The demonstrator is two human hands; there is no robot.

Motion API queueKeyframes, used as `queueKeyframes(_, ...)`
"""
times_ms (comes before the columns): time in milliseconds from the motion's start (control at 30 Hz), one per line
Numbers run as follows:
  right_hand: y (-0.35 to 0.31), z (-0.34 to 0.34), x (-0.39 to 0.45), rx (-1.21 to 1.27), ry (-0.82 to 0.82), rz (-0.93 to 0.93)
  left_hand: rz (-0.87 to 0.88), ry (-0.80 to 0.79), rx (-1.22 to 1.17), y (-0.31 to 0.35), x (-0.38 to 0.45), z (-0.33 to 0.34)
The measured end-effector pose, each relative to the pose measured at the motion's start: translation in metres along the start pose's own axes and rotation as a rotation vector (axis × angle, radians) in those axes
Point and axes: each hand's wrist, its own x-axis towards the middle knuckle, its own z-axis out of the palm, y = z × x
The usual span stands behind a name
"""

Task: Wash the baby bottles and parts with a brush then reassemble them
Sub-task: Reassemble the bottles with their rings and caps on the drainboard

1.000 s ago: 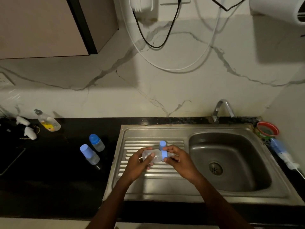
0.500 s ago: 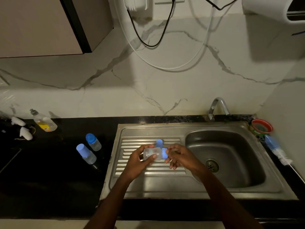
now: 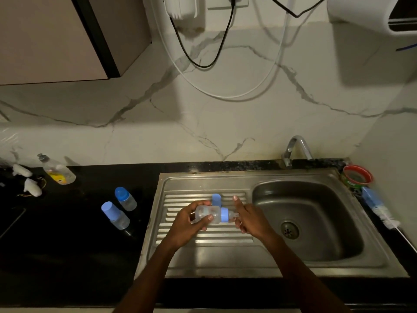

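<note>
head view looks down on a steel sink [image 3: 259,267] set in a black counter [image 3: 67,256], with a marble wall behind and a tap [image 3: 296,146] at the back edge. on the counter to the left stand two capped bottles [image 3: 115,215], close together, well apart from the hands. further left lies a soap bottle [image 3: 57,170] on its side, with two small white pieces [image 3: 32,187] beside it. right of the basin a red-rimmed ring [image 3: 357,175] sits in the corner and a brush [image 3: 379,206] lies along the counter edge. one blue cap [image 3: 216,199] stands on the ribbed drainboard, just behind the hands and partly hidden by them.

so: three bottles in all, one loose cap, one brush.

over the drainboard, the left hand [image 3: 188,224] wraps its fingers and thumb round a clear bottle [image 3: 208,214], held sideways with its blue collar [image 3: 224,214] and teat [image 3: 233,215] pointing right. the right hand [image 3: 251,219] is just beside the teat, fingers loosely spread and holding nothing; whether a fingertip touches the teat i cannot tell. both forearms reach in from the bottom edge.
</note>
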Motion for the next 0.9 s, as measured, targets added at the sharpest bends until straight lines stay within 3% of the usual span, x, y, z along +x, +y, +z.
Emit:
queueKeyframes(167, 0.006, 0.001, 0.01, 0.076, -0.15, -0.157, -0.024, 0.02, -0.017, -0.001, 0.004, -0.003)
queueKeyframes(300, 0.0, -0.001, 0.02, -0.007, -0.071, -0.127, -0.029, -0.024, -0.038, -0.002, 0.006, -0.001)
queueKeyframes(400, -0.002, 0.001, 0.021, -0.013, -0.13, -0.224, -0.083, 0.087, -0.108, -0.002, 0.008, -0.003)
queueKeyframes(500, 0.002, 0.01, 0.018, -0.137, -0.12, -0.338, -0.083, 0.087, -0.117, -0.004, 0.012, -0.009)
queueKeyframes(900, -0.007, 0.03, 0.032, 0.143, -0.204, -0.251, 0.079, 0.073, 0.065, -0.004, 0.025, -0.029)
